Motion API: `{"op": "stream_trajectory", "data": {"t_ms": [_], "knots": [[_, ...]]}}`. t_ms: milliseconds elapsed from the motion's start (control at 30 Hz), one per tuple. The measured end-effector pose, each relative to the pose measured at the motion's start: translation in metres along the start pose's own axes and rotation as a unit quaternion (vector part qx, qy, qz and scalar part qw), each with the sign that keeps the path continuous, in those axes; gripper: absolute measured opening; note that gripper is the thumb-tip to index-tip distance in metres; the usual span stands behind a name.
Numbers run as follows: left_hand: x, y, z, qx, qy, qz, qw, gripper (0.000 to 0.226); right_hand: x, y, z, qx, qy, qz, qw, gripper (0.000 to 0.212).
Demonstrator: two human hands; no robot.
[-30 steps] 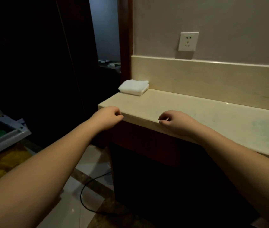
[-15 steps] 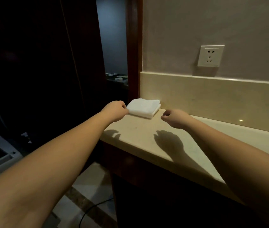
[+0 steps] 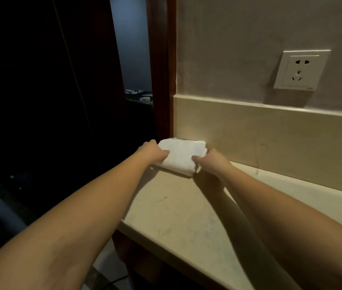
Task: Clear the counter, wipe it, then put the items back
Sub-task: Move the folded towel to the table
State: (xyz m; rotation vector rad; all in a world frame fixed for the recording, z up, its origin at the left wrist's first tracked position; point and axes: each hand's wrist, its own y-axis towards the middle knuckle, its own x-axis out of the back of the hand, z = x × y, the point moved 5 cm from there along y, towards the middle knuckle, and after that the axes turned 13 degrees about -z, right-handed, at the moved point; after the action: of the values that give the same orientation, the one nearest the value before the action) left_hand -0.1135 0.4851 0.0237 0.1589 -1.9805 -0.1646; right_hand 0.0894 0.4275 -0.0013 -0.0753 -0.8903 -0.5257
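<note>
Towel (image 3: 179,156), folded at the table's (image 3: 178,210) far left corner against the wall, is now gripped on both sides, left hand (image 3: 153,152) and right hand (image 3: 211,162) having just closed on it from short of it, so wiping can likely begin.

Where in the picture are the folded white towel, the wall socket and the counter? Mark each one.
folded white towel (image 3: 180,156): head view, on its top face between the two hands.
wall socket (image 3: 300,70): head view, middle of the white faceplate.
counter (image 3: 178,208): head view, bare stone top near the front edge.
</note>
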Motion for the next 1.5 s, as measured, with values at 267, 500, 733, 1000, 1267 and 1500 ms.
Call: {"op": "stream_trajectory", "data": {"t_ms": [267,500,733,1000,1267,1500], "knots": [[-0.03,0.027,0.002,0.06,-0.027,0.048,0.997,0.062,-0.021,0.022,-0.002,-0.018,-0.009,0.013,1.0,0.032],[-0.034,0.034,0.002,0.066,-0.022,0.068,0.995,0.06,-0.028,0.027,0.0,-0.007,-0.018,0.025,1.0,0.031],[-0.032,0.027,0.005,0.108,-0.1,0.084,0.986,0.056,-0.022,0.022,0.011,-0.022,-0.033,0.057,0.998,0.042],[-0.014,-0.002,0.009,0.18,-0.275,0.129,0.936,0.061,-0.007,-0.003,0.008,-0.231,0.199,0.161,0.939,0.033],[0.03,-0.061,0.01,0.215,-0.469,0.161,0.841,0.037,0.03,-0.054,0.022,-0.221,0.383,0.125,0.888,0.036],[0.066,-0.154,0.021,0.154,-0.575,0.186,0.782,0.041,0.075,-0.152,0.027,-0.168,0.485,0.078,0.854,0.041]]}}
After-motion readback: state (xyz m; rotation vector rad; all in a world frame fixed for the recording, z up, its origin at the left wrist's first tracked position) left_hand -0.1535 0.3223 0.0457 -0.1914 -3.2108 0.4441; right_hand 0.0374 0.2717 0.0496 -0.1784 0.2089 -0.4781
